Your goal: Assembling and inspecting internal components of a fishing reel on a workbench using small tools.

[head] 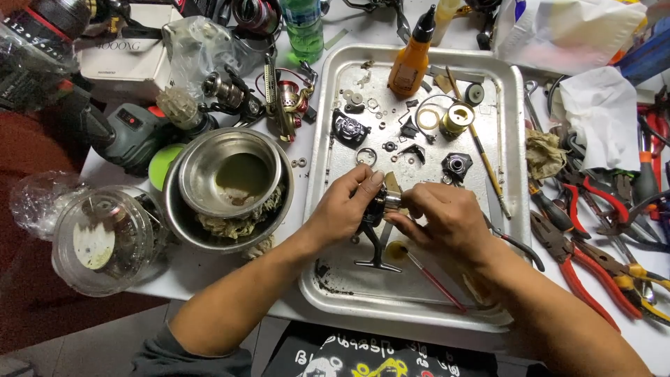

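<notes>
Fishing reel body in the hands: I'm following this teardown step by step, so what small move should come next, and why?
Probably keep the left hand steady on the fishing reel body and let the right hand seat the small metal part pinched at its top. Both hands meet there above the steel tray, and the reel foot rests on it.

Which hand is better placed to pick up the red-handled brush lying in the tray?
Probably the right hand: the red-handled brush lies just below it in the metal tray, while the left hand grips the reel body.
</notes>
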